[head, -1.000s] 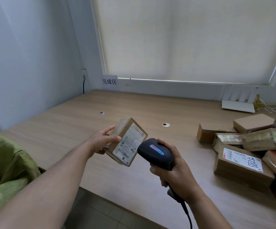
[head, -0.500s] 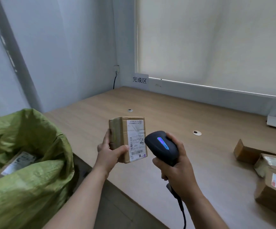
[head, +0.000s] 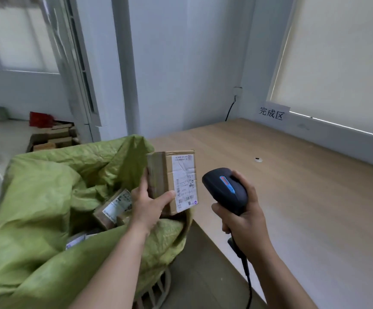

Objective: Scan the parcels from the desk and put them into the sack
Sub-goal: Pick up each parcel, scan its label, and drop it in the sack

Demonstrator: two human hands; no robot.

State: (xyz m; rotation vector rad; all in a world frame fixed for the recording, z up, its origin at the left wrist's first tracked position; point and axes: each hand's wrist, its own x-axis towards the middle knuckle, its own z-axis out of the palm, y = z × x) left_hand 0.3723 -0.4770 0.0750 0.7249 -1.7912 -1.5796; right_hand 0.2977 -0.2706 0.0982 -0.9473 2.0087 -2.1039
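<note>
Left hand (head: 146, 205) grips the parcel (head: 173, 181), now over the sack (head: 47, 186) rim, open mouth below its fingers; right hand (head: 244, 216) clasps the scanner (head: 224, 189).

A parcel-sorting room in an office-like space. A wooden bench (head: 292, 197) carries a Chinese paper sign (head: 271, 113), beside a green sack (head: 36, 197) holding labelled parcels (head: 114, 208). A handheld barcode scanner (head: 225, 190) is in use.
</note>
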